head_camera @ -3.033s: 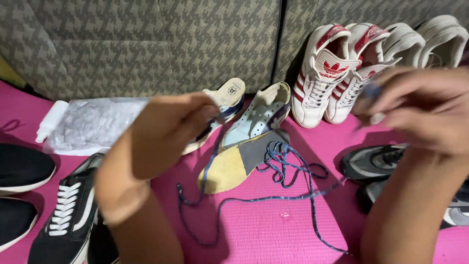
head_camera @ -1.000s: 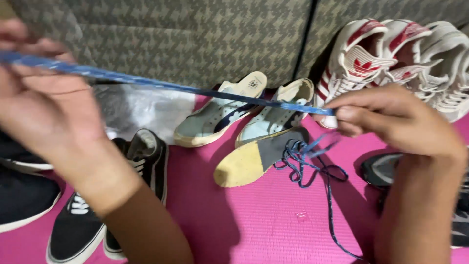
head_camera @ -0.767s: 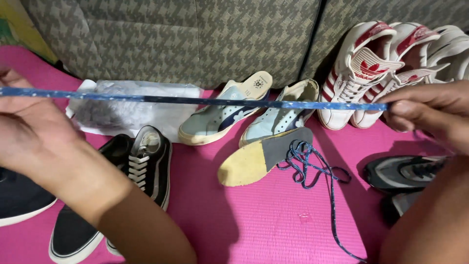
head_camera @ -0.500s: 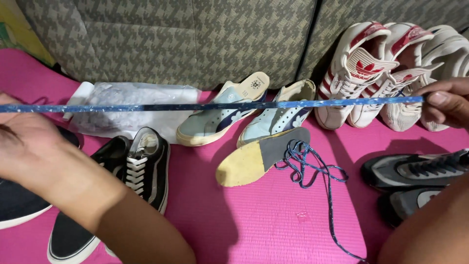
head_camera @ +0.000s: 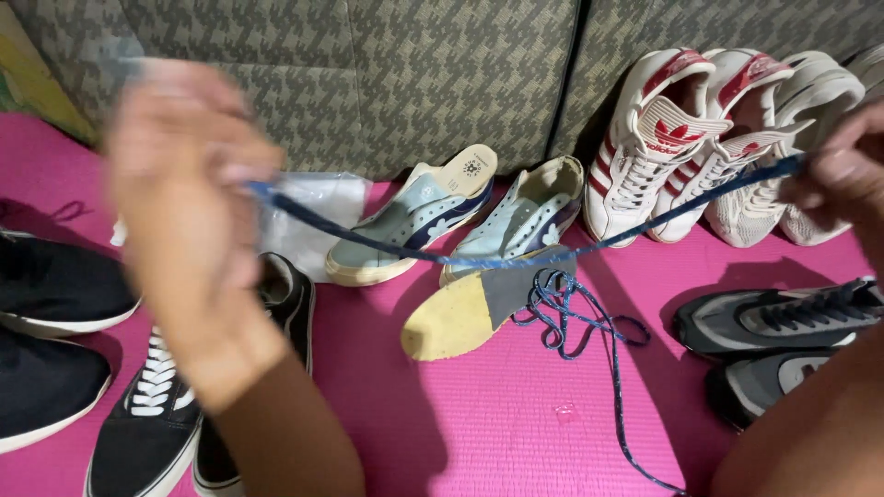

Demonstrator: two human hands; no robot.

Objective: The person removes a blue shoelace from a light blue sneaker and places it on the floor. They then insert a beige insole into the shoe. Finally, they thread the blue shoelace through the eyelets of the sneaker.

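**Blue lace held between two hands**

Black shoes sit at the far left on the pink mat. Next to them is a black sneaker with white laces.

Above it is the left hand. It looks blurry. Its fingers are curled together around one end of the blue lace. Behind the hand lies a clear plastic bag.

From the left hand the lace runs across in the air, dipping low in the middle. Under it sit two light blue shoes by the grey couch. A yellow insole lies in front of them. More blue lace is piled loose on the insole and the mat.

Further along stand white shoes with red stripes. The right hand is at the edge, pinching the other end of the lace. Below it lie two dark grey sneakers.
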